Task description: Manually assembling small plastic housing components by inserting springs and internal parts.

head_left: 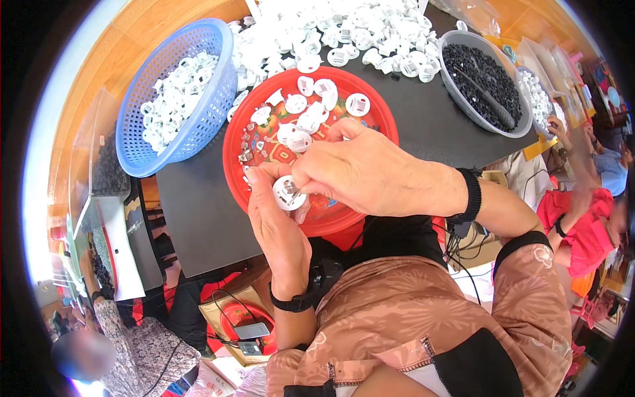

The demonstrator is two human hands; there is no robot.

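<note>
My left hand [276,225] grips a round white plastic part [284,202] by its edge, over the near side of a red tray [233,142]. A small silvery metal piece [289,188] shows on the face of that part. The fingertips of my right hand [377,171] pinch closed at the metal piece, partly covering it. Several loose white parts [358,104] lie in the tray. Small metal bits [245,155] are gathered along its left side, just beyond my left thumb.
A blue basket [225,63] of white pieces stands at left. White parts [370,33] are heaped along the far table edge. At right sits a grey bowl [522,119] of small black pieces. Other people, one in a patterned top [149,351], sit at both sides.
</note>
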